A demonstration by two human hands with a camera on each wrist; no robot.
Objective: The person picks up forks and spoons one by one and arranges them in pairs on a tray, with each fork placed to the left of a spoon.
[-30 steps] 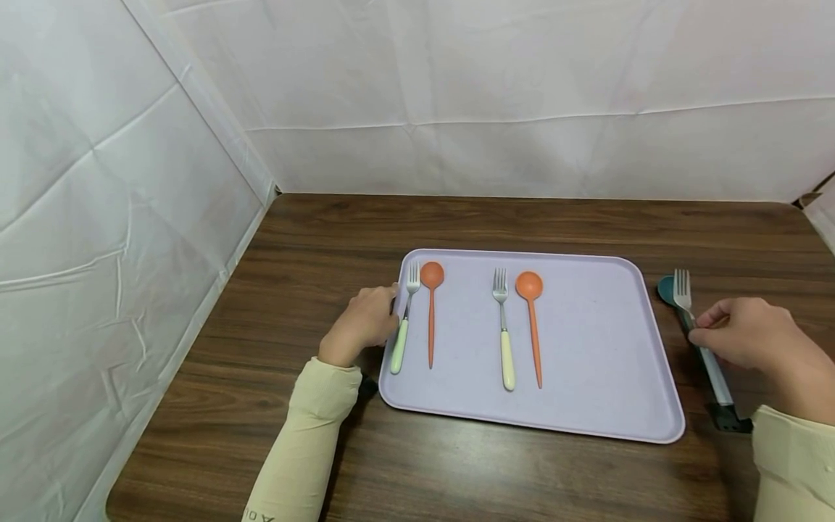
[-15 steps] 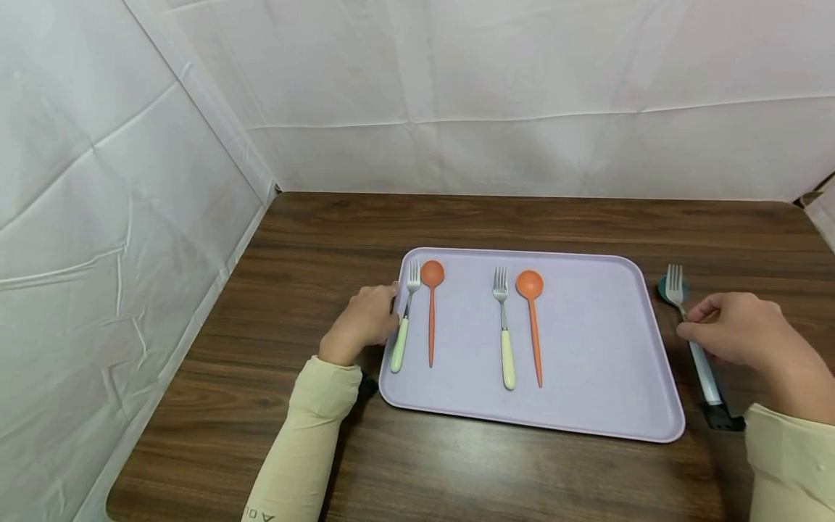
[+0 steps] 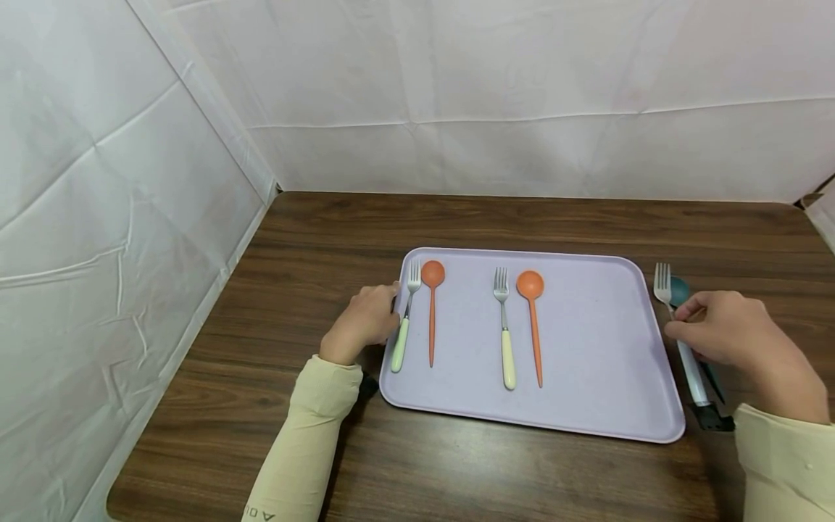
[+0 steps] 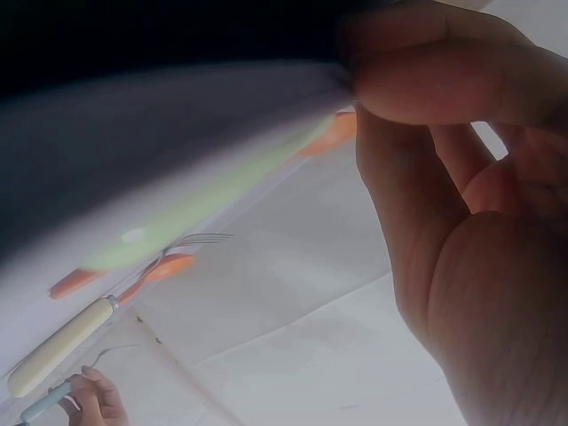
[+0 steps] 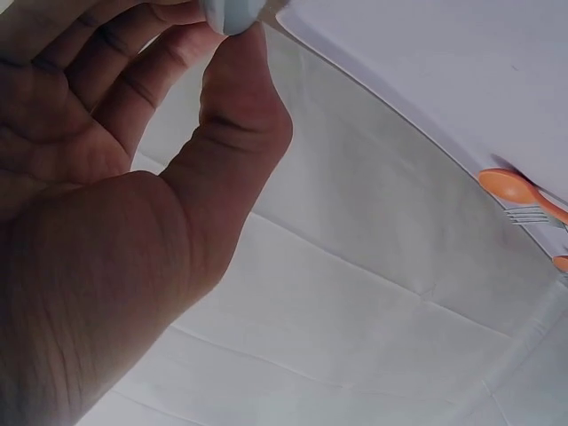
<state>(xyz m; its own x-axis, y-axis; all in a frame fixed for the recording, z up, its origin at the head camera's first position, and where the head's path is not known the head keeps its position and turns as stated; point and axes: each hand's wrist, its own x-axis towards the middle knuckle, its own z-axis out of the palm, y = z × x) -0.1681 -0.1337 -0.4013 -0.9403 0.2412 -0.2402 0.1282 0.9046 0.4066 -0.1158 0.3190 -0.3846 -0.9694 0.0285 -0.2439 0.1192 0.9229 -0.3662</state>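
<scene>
With its thumb and fingers, my left hand (image 3: 362,322) pinches the left rim of the lilac tray (image 3: 600,348). My right hand (image 3: 733,330) holds a fork with a light blue handle (image 3: 691,373), just off the tray's right edge; in the right wrist view only a bit of the handle (image 5: 238,12) shows at the thumb tip. Beside that fork is a teal spoon (image 3: 680,290), partly hidden by the hand. On the tray lie a green-handled fork (image 3: 400,348) and an orange spoon (image 3: 433,274) at the left, and a cream-handled fork (image 3: 507,359) and another orange spoon (image 3: 530,285) in the middle.
A dark wood table (image 3: 261,406) carries everything. White cloth (image 3: 509,145) hangs behind it and along its left side. A black piece (image 3: 712,418) shows under the right wrist, near the tray's lower right corner.
My right hand has moved left with the blue-handled fork, from over the teal spoon to between it and the tray. The left hand and the tray have stayed put.
</scene>
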